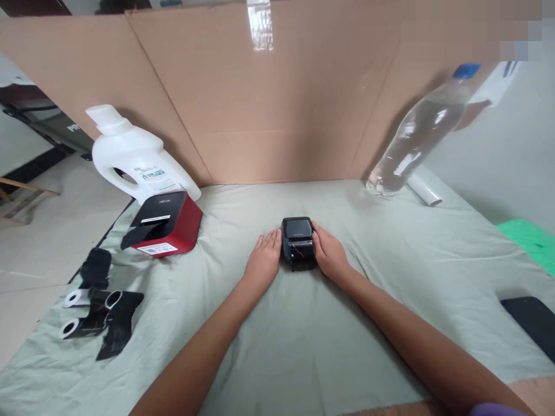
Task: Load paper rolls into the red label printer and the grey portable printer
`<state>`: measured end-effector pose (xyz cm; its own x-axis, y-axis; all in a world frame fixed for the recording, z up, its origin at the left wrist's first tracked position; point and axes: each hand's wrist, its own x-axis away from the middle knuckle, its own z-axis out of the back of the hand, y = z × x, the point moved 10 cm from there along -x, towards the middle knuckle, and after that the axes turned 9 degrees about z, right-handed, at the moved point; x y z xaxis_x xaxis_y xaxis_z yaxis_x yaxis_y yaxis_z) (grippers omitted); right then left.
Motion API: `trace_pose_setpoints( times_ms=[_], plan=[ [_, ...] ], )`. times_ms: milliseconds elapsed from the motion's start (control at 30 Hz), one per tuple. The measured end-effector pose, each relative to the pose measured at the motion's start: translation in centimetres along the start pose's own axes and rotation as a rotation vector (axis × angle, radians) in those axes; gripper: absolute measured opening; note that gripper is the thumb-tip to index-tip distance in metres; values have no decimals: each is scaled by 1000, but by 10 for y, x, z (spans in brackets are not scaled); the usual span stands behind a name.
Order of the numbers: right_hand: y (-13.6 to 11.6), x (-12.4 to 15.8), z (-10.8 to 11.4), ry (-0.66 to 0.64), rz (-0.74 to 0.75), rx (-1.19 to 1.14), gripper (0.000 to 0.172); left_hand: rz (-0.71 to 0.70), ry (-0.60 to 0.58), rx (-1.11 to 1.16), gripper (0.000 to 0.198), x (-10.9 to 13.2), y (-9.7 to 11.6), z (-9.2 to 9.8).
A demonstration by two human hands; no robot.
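Note:
A small black portable printer (299, 245) with a dark square panel on top lies on the cloth between my hands. My left hand (265, 254) rests flat with its fingers stretched out against the printer's left side. On the opposite side, my right hand (330, 249) has its fingers and thumb curled against the edge and holds it. The undersides of both hands are hidden. Left of them stands a red and black desktop printer (191, 222), with a black strip coming out of its front slot.
A white detergent jug (130, 144) leans against the cardboard panel (277, 115) behind the desktop printer. A clear bottle with a blue cap (416, 138) leans at right, near a white roll (425, 188). Black label rolls (104, 315) lie at left, a dark phone (533, 320) at right.

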<state>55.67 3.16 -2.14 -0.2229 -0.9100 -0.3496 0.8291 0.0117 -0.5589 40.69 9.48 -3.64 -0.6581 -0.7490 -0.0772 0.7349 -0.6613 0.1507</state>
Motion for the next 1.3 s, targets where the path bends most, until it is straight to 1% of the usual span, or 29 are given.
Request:
trace_pose_setpoints(
  times_ms=[267,500,633,900,1100,1300],
  plan=[
    [4,0,-2,-21,-11,14,59,6,-1,-27,67,2,3,-3],
    [0,0,0,1,-6,36,58,-2,-42,-104,63,-2,4,-4],
    [-1,0,0,-9,1,42,56,-14,-46,-65,67,-3,1,-2],
    [0,-1,0,-21,6,67,55,38,-39,47,72,1,-1,-3],
    [-1,-2,0,-22,21,55,56,81,-65,70,71,3,1,-5],
    [0,-3,1,9,38,15,56,96,-51,105,71,3,-2,-5]
  ],
)
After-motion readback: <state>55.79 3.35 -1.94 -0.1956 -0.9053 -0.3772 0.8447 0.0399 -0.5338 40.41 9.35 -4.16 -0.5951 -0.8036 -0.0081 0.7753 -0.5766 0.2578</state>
